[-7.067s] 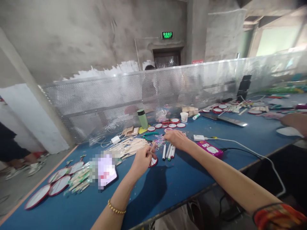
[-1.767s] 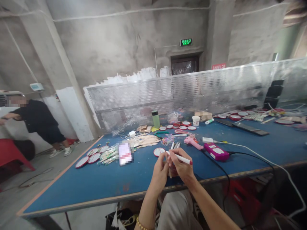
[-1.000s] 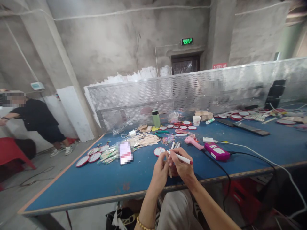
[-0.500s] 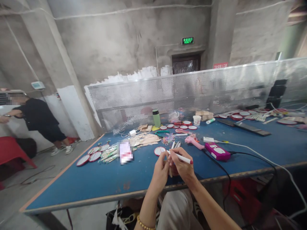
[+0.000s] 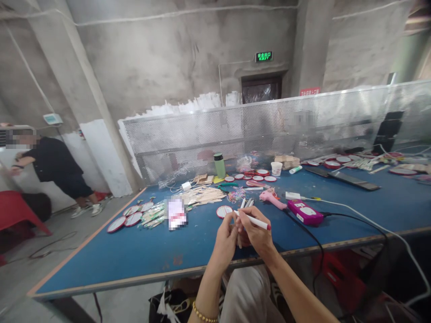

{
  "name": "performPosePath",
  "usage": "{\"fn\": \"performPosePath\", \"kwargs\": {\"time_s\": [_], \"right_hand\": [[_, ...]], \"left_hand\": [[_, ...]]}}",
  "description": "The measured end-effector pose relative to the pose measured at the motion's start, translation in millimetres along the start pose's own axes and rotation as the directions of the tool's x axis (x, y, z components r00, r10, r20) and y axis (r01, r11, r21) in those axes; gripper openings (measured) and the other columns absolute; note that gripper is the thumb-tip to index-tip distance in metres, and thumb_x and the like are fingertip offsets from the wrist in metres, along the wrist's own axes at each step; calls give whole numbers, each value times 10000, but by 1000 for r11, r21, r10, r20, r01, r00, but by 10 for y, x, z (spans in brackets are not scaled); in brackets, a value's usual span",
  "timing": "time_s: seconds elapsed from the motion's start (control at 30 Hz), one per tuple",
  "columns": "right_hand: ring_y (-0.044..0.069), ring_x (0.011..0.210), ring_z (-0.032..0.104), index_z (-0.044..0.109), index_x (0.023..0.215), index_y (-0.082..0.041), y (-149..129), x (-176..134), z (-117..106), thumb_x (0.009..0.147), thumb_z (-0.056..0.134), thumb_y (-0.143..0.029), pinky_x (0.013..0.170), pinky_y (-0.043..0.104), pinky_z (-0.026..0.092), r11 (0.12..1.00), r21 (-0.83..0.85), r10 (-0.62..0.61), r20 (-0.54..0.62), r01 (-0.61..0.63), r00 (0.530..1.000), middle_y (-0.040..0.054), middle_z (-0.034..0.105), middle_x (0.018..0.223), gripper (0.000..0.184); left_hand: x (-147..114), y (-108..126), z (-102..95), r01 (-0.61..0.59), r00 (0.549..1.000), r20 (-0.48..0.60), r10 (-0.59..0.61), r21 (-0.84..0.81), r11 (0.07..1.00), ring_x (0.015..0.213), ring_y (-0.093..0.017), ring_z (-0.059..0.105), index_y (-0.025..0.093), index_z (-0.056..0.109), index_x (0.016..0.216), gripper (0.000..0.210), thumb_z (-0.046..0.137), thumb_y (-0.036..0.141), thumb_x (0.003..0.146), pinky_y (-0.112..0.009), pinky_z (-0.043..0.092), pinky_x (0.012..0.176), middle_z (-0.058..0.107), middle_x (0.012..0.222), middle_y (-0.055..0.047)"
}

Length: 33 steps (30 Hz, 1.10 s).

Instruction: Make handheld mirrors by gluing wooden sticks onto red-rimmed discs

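My right hand (image 5: 256, 228) grips a white marker pen (image 5: 257, 221) with a red end, its other end pointing left toward my left hand. Close beside it, my left hand (image 5: 226, 237) is closed in a pinch around a thin wooden stick (image 5: 239, 241), which shows below the fingers; much of it is hidden. The two hands meet at the table's near edge. Just beyond them lies a round white disc with a red rim (image 5: 224, 211). More pens (image 5: 248, 203) lie behind my right fingers.
Wooden sticks (image 5: 205, 196) and a phone (image 5: 177, 214) lie to the left, near several red-rimmed discs (image 5: 116, 224). A green bottle (image 5: 219, 166) stands at the back. Right are a pink glue gun (image 5: 273, 199), a purple box (image 5: 305, 213) and cables. A person (image 5: 59, 157) stands far left.
My hands, the marker and the stick stay almost still. At the far left, the person's arm has shifted slightly.
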State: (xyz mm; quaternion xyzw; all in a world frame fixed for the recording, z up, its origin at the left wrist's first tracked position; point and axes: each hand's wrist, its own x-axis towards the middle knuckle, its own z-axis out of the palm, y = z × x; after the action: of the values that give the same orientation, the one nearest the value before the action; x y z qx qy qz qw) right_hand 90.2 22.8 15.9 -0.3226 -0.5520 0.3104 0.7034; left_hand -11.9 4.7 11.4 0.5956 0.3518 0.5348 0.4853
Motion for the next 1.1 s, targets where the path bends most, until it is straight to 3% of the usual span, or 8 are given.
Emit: {"fn": "performPosePath", "kwargs": {"time_s": [0.3, 1.1], "right_hand": [[108, 413, 563, 644, 719, -185, 4, 8, -14, 831, 618, -355, 458, 219, 488, 997, -32, -66, -14, 66, 998, -16, 630, 539, 205], [100, 414, 553, 642, 721, -183, 0, -3, -12, 823, 626, -342, 435, 203, 471, 999, -23, -46, -5, 46, 999, -19, 624, 545, 190]], "left_hand": [[2, 5, 2, 0, 1000, -3, 0, 5, 1000, 465, -78, 456, 204, 452, 916, 428, 597, 587, 796, -187, 403, 442, 452, 611, 75], [3, -25, -13, -28, 1000, 12, 28, 16, 999, 452, -72, 447, 199, 455, 910, 393, 571, 566, 830, -178, 386, 437, 450, 586, 80]]}}
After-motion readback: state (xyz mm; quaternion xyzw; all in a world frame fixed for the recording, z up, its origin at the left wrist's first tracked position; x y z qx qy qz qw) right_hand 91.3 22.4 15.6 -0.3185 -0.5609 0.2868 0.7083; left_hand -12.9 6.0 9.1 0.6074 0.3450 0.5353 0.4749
